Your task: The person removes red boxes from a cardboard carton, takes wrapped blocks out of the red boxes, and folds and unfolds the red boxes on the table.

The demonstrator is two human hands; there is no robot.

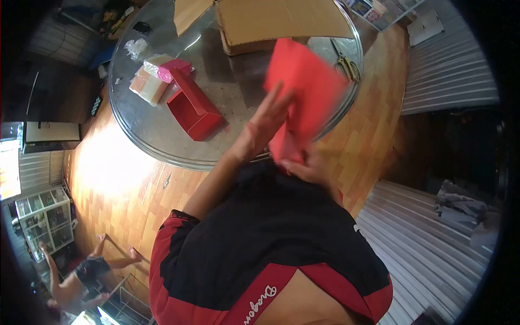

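Over the near edge of the round table I hold a red cardboard box (306, 89), partly folded and smeared by motion. My left hand (264, 122) grips its left side with the fingers along the card. At the lower end, close to my chest, my right hand (306, 168) is closed on a narrower folded part, also blurred. Left of my hands, a second red box (194, 111) rests on the table with its flap raised and its inside visible.
On the round table (146, 135) are a large brown carton (287, 24), scissors (346, 65), a pink plastic-wrapped packet (173, 70), pale packs (149, 86) and crumpled clear plastic (135, 49). Another person (89, 276) is on the floor at lower left, near a shelf cabinet (46, 216).
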